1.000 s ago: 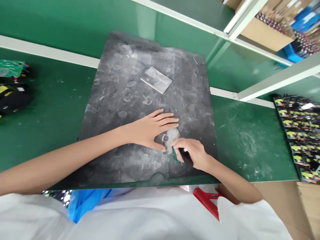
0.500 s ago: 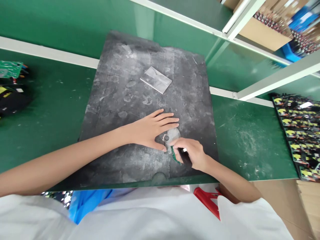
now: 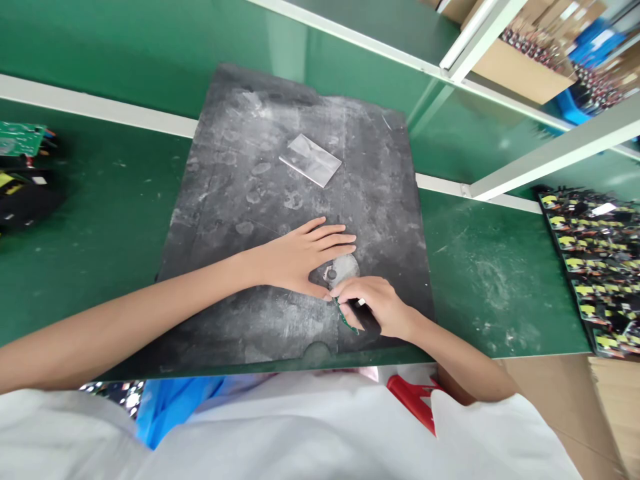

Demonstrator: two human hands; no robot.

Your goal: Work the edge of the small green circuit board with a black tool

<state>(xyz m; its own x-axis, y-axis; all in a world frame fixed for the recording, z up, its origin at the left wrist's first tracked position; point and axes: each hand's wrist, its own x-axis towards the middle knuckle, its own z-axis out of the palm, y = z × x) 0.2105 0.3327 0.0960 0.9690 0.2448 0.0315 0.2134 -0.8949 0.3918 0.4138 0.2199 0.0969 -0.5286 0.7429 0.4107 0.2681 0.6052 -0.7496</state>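
Green workbench (image 3: 90, 220) carries a large dark grey mat (image 3: 250, 200), smeared with pale dust, and both of the person's bare hands rest near its front edge. Left hand (image 3: 300, 257) lies flat, palm down, fingers (image 3: 335, 239) stretched out and slightly spread, the thumb pressed to the mat just beside a small round grey metal disc (image 3: 345, 268); the fingertips reach over the disc's far side, so the disc sits in the crook between thumb and fingers without being gripped. Right hand (image 3: 377, 303) is curled tight around a small green circuit board with a black part (image 3: 356, 315), pinched between thumb and bent fingers, its green edge poking out towards the person. That board is held at the near rim of the disc, touching or nearly touching it; which, I cannot tell. Farther back on the mat lies a clear rectangular plastic sheet (image 3: 310, 160), well apart from both hands.
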